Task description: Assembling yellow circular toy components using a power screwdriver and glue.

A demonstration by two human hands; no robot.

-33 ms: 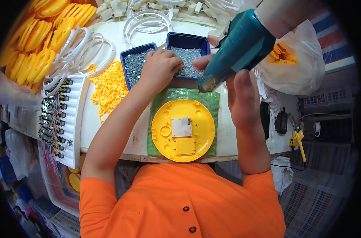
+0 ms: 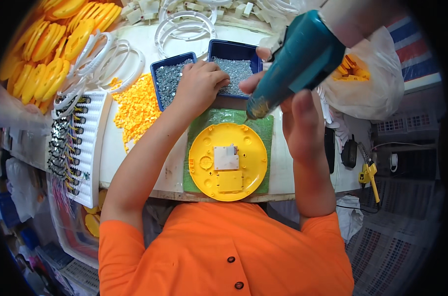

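My left hand (image 2: 203,84) reaches over two dark blue bins of small metal screws. Its fingers are pinched together at the edge of the right bin (image 2: 257,55), beside the left bin (image 2: 158,102); anything between the fingertips is too small to make out. In my right hand (image 2: 301,121) is a teal electric screwdriver (image 2: 300,59), tilted with its tip pointing down and left, just above the far edge of a round yellow plastic housing (image 2: 253,167). This housing lies on a green mat (image 2: 188,183) and carries a white box (image 2: 226,157) and a yellow rectangular cover (image 2: 230,181).
Small yellow parts (image 2: 135,111) are heaped left of the bins. White rings (image 2: 184,32) and stacked yellow housings (image 2: 49,79) lie behind. A white tray (image 2: 93,148) holds wired components. At right are a plastic bag (image 2: 381,74) and a yellow-handled tool (image 2: 369,177).
The screwdriver's tip has shifted slightly down toward the housing's far edge. My left hand has stayed at the bins.
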